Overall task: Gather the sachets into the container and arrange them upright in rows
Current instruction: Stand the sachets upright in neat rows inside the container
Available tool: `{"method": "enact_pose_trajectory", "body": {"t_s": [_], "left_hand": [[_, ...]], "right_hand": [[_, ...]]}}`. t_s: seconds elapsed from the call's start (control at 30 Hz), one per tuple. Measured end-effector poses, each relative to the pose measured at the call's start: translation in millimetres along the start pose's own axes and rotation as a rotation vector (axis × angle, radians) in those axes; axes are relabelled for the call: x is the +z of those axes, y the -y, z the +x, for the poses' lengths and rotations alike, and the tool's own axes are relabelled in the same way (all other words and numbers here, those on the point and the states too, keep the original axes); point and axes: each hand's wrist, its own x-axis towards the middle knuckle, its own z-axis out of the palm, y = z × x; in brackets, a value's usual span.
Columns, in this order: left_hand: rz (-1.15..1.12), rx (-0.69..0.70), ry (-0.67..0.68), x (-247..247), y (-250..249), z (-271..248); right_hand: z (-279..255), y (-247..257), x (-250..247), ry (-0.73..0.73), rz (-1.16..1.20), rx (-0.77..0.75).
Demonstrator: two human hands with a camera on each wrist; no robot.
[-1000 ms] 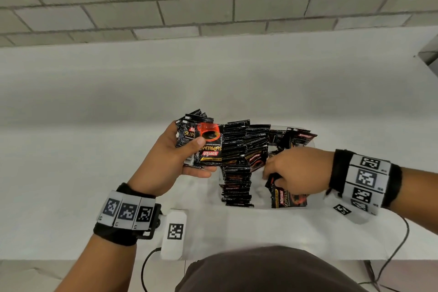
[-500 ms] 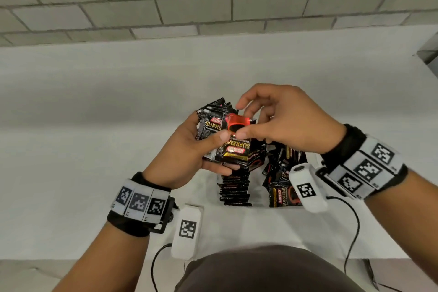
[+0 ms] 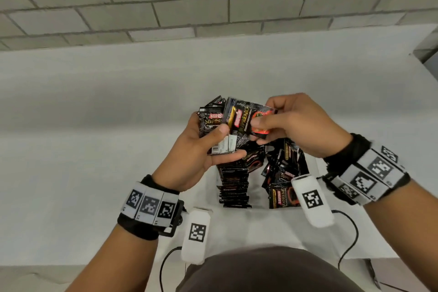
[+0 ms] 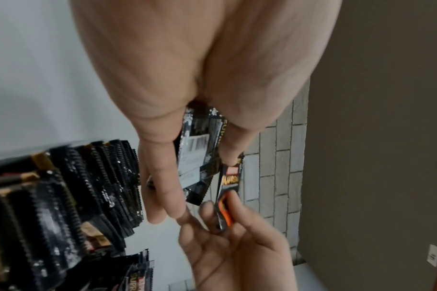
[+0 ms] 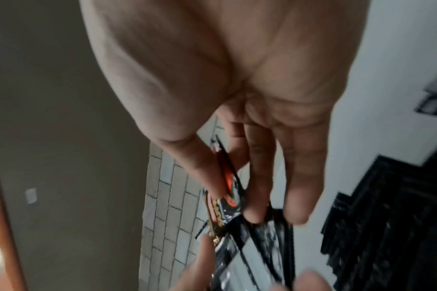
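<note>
- The left hand (image 3: 196,149) gripped a stack (image 3: 213,125) of sachets above the counter (image 3: 94,149).
- The right hand (image 3: 301,125) pinched one sachet (image 3: 246,117) against that stack.
- Below, a row (image 3: 233,185) stood upright; loose sachets (image 3: 284,173) lay right of it.

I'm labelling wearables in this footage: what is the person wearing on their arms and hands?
Both hands are bare, with no sleeves showing. The left wrist band and right wrist band are black, each wrapped in white panels printed with square black-and-white marker codes. A white capsule-shaped unit with one marker hangs under each wrist, trailing a thin black cable.
</note>
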Motion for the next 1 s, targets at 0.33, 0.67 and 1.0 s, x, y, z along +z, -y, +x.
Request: {"method": "enact_pose_trajectory", "body": {"t_s": [0.33,0.67,1.0], "left_hand": [[0.265,0.087,-0.082,4,-3,7],[0.215,0.1,-0.145,-9,-4,11],[0.1,0.047,-0.147,-33,1,8]], "right_hand": [[-9,-1,11,0.023,-0.424,-0.051],[-9,-5,-10,-0.024,-0.239,-0.035],[-17,-4,-32,0.087,-0.613,-0.047]]}}
